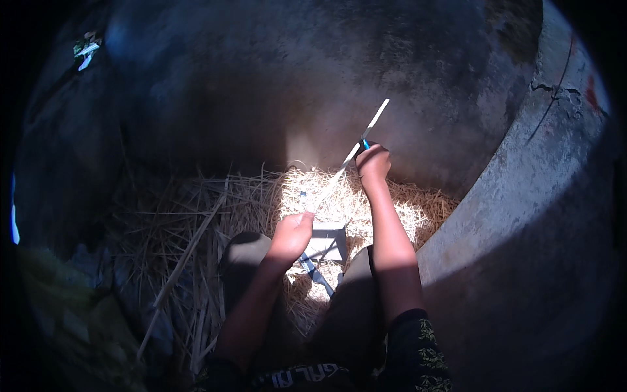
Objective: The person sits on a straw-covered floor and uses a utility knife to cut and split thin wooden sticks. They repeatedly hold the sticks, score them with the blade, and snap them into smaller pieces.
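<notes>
A long, thin pale strip (375,118), like split bamboo or cane, slants up and away from me. My left hand (292,236) is closed round its near end, thumb on top. Farther up, my right hand (374,161) is closed on a small tool with a blue part (366,144), which meets the strip; what kind of tool it is I cannot make out. Below the hands, between my knees, lies a pale box-like object (328,241). A dark blue, narrow object (316,274) lies beside it, partly in shadow.
Loose straw (268,199) covers the ground, with long stalks (189,248) at the left. A dark concrete wall (228,98) rises ahead. Another concrete wall (516,179) slopes down on the right. A yellowish-green heap (72,320) lies at lower left.
</notes>
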{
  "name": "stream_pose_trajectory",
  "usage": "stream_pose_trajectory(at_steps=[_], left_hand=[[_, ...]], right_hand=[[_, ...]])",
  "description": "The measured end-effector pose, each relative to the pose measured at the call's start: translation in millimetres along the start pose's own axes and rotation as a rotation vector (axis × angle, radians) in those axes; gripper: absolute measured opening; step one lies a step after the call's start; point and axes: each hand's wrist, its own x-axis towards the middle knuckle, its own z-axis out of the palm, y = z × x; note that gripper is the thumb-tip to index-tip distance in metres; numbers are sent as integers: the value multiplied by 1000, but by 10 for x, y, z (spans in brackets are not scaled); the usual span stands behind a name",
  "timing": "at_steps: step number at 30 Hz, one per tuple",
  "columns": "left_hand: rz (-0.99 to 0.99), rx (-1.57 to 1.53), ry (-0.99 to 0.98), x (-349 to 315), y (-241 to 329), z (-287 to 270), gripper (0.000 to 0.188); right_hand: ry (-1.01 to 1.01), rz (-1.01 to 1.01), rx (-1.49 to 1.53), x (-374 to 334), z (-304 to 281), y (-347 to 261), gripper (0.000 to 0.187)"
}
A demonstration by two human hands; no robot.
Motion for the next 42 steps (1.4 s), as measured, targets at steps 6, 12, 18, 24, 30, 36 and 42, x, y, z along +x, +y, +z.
stream_pose_trajectory(at_steps=[6,12,18,24,30,36,42], left_hand=[[-90,-133,70,148,-68,-306,44],[-130,-38,56,158,-24,-394,47],[-150,-49,7,-7,-28,-324,47],[-169,80,-107,-212,-100,-259,45],[-331,-88,-120,-352,234,-620,39],[-379,-238,-226,-379,317,-813,39],[-394,-466,-286,-191,351,-825,42]], right_hand=[[-205,-436,-205,-477,190,-369,20],[-140,-601,-123,-554,373,-309,20],[-226,-36,-145,-152,289,-154,26],[-139,177,-19,256,-52,398,32],[-153,-198,-163,-74,-1,95,21],[-43,-564,-96,-739,-54,-235,9],[101,-764,-45,-1075,85,-533,17]])
